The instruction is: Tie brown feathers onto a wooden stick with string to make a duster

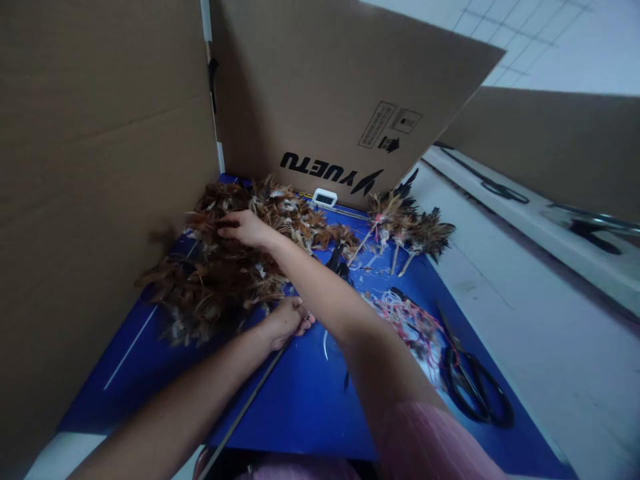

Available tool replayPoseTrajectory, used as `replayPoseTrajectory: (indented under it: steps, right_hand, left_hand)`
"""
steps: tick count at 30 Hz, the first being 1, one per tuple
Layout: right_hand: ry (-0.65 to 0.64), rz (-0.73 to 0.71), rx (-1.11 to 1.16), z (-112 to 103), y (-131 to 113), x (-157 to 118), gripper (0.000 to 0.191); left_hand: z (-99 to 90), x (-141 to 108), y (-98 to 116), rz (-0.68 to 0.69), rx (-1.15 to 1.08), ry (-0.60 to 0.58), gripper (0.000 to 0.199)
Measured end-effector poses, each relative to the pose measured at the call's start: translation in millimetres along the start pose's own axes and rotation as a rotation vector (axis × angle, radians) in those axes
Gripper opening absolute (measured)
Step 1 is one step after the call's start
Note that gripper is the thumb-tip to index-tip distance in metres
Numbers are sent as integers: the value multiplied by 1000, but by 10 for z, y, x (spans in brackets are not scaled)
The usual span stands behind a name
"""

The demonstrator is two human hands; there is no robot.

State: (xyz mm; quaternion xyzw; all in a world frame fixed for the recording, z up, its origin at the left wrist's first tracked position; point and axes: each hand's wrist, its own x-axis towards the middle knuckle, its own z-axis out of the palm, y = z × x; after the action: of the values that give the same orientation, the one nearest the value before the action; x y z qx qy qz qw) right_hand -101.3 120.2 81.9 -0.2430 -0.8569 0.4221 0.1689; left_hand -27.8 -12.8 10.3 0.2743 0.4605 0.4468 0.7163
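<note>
A slim stick (247,405) slants from beyond the near edge of the blue table (300,407), its long axis running away and rightward toward the far edge, its upper part pinched in the closed fingers of the left hand (290,319). Near the right edge lie black-handled scissors (467,370) (blades pointing away), beside tangled pink and white strings (405,320). Farther off, the right hand (247,229) reaches over brown feathers (215,283) along the left edge, fingers bent; whether it grips any, I cannot tell. Toward the far right corner lie stick-mounted feather bundles (410,223).
</note>
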Motion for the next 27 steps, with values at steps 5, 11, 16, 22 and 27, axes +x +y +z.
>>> replayPoseTrajectory:
  steps: [5,11,16,22,27]
  right_hand:
    - [-19,68,488,-403,-19,-682,12]
    - [-53,188,785,-714,-4,-1675,25]
    - [-97,322,745,-754,261,-2473,25]
    - [-85,497,200,-722,533,-3054,19]
    - [338,374,-314,-660,478,-3224,18]
  left_hand:
    - [-15,0,23,4,43,-41,18]
    - [-23,-6,25,17,75,-54,19]
    - [-24,-7,42,18,105,-84,20]
    - [-6,-9,72,8,92,-82,19]
    - [-8,-7,80,-9,128,-82,19]
